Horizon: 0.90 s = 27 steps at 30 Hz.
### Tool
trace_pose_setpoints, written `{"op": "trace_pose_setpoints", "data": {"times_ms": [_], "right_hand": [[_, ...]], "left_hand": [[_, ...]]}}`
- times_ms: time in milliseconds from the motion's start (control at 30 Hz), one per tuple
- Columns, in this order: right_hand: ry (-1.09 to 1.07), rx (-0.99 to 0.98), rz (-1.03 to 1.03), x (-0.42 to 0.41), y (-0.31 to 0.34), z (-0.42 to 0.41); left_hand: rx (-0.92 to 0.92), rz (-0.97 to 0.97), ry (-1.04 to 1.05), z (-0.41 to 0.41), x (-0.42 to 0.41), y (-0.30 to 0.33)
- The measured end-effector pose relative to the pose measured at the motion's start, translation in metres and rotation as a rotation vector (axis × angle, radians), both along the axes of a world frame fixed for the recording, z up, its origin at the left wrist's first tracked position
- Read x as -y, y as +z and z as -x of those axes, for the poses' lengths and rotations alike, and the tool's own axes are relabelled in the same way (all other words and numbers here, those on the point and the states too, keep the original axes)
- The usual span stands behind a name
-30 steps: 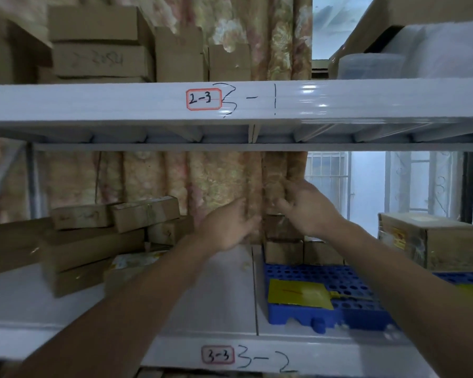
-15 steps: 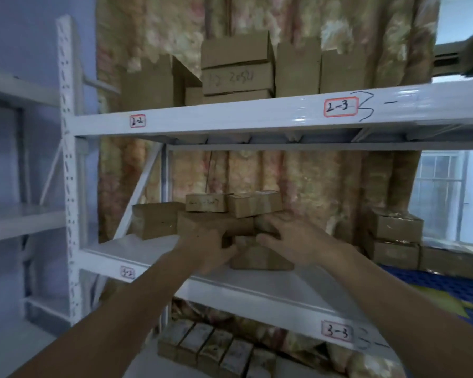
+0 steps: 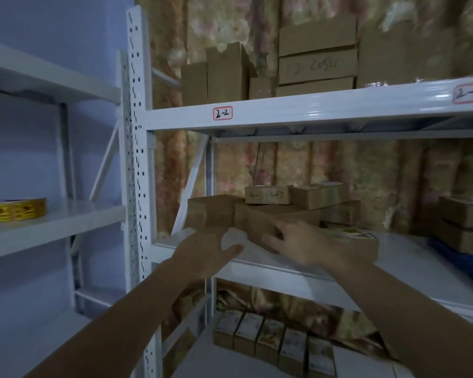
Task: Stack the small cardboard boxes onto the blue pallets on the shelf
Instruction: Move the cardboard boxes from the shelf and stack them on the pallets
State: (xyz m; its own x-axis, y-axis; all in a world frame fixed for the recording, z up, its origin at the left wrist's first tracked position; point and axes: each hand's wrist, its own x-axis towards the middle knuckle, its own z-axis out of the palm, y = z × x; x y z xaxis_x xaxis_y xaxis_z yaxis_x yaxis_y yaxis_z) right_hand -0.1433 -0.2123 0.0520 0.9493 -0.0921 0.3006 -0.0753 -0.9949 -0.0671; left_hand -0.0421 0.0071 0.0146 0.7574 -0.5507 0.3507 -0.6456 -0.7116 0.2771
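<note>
Barely begun: right hand [image 3: 303, 245] curled round nearest cardboard box [image 3: 268, 223], left hand [image 3: 206, 248] loose-fingered just beside; pile [image 3: 298, 205] beyond both; blue pallet [image 3: 448, 251], far right, mostly unstacked.

bare forearms, no sleeves, hands [image 3: 257, 246] ungloved

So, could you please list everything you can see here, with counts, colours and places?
Loose box pile: several, brown, middle shelf, left part.
Stacked boxes: at least two, brown, middle shelf, far right.
Blue pallet: one edge, under those stacked boxes.
Upper boxes: several, brown, top shelf.
Lower packs: row of about six, pale printed, bottom shelf.
Tape roll: one, yellow, left rack.
Labels: two, red-edged, upper beam.
Curtain: floral, behind rack.
Left hand: by pile, holds nothing.
Right hand: fingers on a pile box.
</note>
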Motion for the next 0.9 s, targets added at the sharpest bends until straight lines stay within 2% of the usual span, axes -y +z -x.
{"op": "trace_pose_setpoints", "data": {"times_ms": [67,200,300,500,600,733,900], "right_hand": [[-0.020,0.032,0.043,-0.007,0.002,-0.013],[0.001,0.217,0.131,-0.015,0.016,-0.035],[0.021,0.237,0.134,-0.014,0.028,-0.057],[-0.012,0.234,0.076,0.004,0.048,-0.106],[-0.063,0.225,0.054,0.014,0.058,-0.126],[-0.140,0.233,0.047,0.022,0.073,-0.142],[-0.401,0.112,0.083,0.034,0.088,-0.162]], "left_hand": [[0.011,0.029,-0.019,-0.010,-0.003,0.000],[0.008,0.085,-0.068,-0.047,0.003,-0.003],[-0.020,0.163,-0.117,-0.075,0.015,0.005],[0.147,0.266,-0.192,-0.109,0.043,0.042],[0.012,0.315,-0.156,-0.133,0.062,0.055],[-0.128,0.427,-0.228,-0.168,0.091,0.071],[-0.379,0.605,-0.361,-0.193,0.126,0.083]]}}
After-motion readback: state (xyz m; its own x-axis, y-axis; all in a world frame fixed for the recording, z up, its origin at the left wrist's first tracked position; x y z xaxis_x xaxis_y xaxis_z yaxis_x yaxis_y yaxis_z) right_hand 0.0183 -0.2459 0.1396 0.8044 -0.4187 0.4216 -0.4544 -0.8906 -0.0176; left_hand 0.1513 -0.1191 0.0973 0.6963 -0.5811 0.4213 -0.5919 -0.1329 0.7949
